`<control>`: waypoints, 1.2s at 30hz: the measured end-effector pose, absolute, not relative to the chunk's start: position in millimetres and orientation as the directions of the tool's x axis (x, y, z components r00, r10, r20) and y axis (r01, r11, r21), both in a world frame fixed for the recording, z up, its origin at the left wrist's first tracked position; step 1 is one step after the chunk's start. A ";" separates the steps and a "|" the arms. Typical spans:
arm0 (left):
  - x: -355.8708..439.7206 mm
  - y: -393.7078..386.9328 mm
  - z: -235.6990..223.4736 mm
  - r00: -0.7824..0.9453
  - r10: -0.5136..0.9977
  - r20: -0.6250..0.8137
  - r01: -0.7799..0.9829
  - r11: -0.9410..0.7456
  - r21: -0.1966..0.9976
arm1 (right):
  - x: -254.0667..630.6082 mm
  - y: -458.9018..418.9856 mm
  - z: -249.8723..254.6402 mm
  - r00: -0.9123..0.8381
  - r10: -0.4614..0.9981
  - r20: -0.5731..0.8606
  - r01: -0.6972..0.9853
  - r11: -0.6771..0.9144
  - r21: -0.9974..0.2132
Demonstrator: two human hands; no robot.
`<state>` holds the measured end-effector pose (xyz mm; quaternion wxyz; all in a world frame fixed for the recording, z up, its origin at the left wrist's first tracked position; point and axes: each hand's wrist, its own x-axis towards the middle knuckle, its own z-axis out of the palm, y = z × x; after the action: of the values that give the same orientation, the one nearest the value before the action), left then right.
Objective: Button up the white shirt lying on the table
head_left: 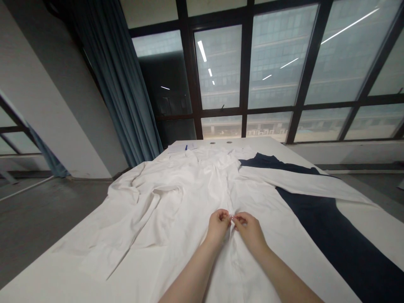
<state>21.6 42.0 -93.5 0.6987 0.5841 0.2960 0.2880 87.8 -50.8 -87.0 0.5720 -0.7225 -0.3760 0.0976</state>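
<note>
A white long-sleeved coat [186, 219] lies spread over the table, its sleeves reaching out to both sides. At the middle of its front edge, my left hand [218, 226] pinches the cloth with fingertips closed. Right beside it, my right hand [250, 229] pinches the same front opening, the fingertips of both hands nearly touching. A small, shiny spot shows between them, perhaps a button, too small to be sure. Cloth gathers into creases above and below the pinch. Under the coat's right-hand side lies a dark navy garment [331, 219], partly covered by the white sleeve.
The white table [369, 210] runs away toward large dark-framed windows [217, 67]. Papers [179, 146] with a blue pen [186, 147] lie at its far end, near two round cable holes. A blue curtain [116, 84] and a pillar [59, 84] stand at the left.
</note>
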 end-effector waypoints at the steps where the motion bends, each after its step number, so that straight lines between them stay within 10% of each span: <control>1: 22.0 42.1 -94.3 0.659 0.748 -0.077 -0.062 0.156 0.986 | 86.7 -51.3 -84.8 0.685 0.651 0.327 0.469 -0.050 -0.882; 5: 21.9 42.3 -95.0 0.666 0.740 -0.093 -0.080 0.194 0.978 | 86.1 -50.0 -82.4 0.715 0.638 0.288 0.384 -0.014 -0.923; 11: 19.4 44.8 -96.1 0.756 0.637 -0.151 -0.099 0.339 0.935 | 90.3 -45.6 -89.1 0.665 0.735 -0.130 -0.263 0.068 -0.962; 15: 18.9 47.9 -96.7 0.779 0.626 -0.039 -0.077 0.158 0.984 | 95.8 -46.0 -87.9 0.521 0.834 -0.184 -0.422 0.064 -0.905; 21: -10.0 41.3 -72.3 0.736 0.668 0.111 0.205 -0.377 0.903 | 93.6 -71.0 -69.7 0.646 0.757 -0.093 0.161 -0.255 -0.954; 25: -58.4 10.2 -53.3 0.851 0.525 -0.034 0.400 -0.603 0.690 | 53.3 -115.7 -56.4 0.542 0.832 0.120 0.695 -0.363 -0.621; 36: -110.1 -64.6 -78.9 0.933 0.357 0.032 0.264 -0.744 0.614 | 10.1 -159.4 -86.0 0.535 0.820 0.203 0.789 -0.400 -0.466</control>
<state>-110.1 -64.6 -78.9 0.3163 0.9310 0.1667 0.0740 10.1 -159.4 -86.0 0.2617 -0.8361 -0.4813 0.0292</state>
